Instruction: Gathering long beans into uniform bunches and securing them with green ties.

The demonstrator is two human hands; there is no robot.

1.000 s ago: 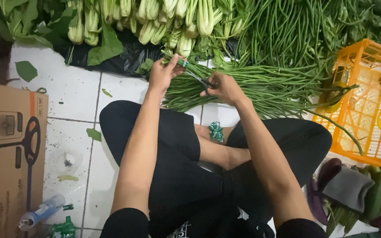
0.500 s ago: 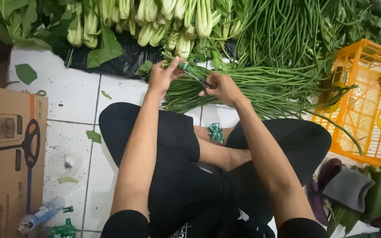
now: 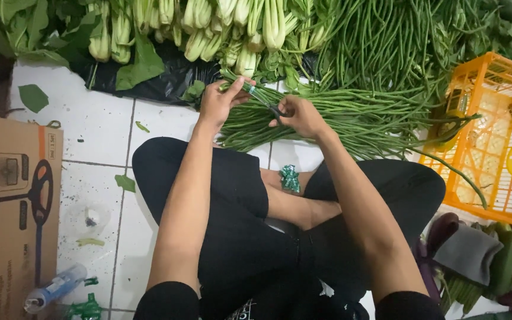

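Beans (image 3: 351, 118), a long green bundle, lie across the tiled floor (image 3: 96, 130) in the upper middle of the frame, just ahead of the person's crossed legs. Both forearms stretch forward and up from the bottom edge, converging over the bundle's left end. The left hand (image 3: 217, 104) is bent at the wrist, its fingers (image 3: 238, 95) curled shut on a thin green tie (image 3: 256, 95) above the beans. The right hand (image 3: 300, 115) is just beside it, fingers pinched closed on the other end of the same tie, knuckles upward. A small green roll (image 3: 290, 178) sits on the lap in mid-frame. Bok choy (image 3: 208, 29) lines the top edge, an orange crate (image 3: 499, 136) stands at right, a cardboard box (image 3: 10, 201) at left.
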